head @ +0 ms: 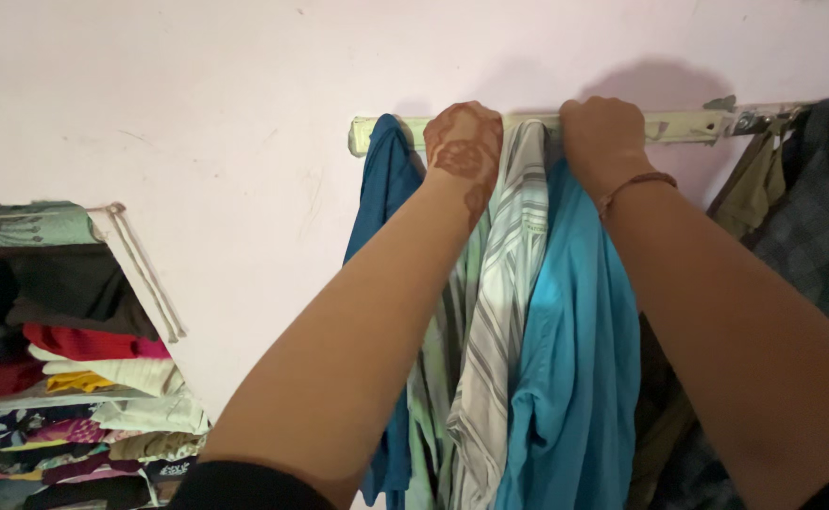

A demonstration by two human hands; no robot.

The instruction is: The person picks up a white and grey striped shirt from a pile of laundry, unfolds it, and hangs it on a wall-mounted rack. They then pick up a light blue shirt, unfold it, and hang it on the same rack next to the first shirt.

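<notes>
Both hands are raised to a pale wooden wall rail [688,125]. The left hand [464,142], with a henna pattern, grips the striped grey-white shirt [499,312]. The right hand [601,132] holds the bright turquoise garment [575,378]. Folded clothes [75,378] fill 1 wall niche at left.

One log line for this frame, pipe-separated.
left hand: at wall rail, on striped shirt | right hand: gripping bright blue garment | shelf of folded clothes: lower left
</notes>
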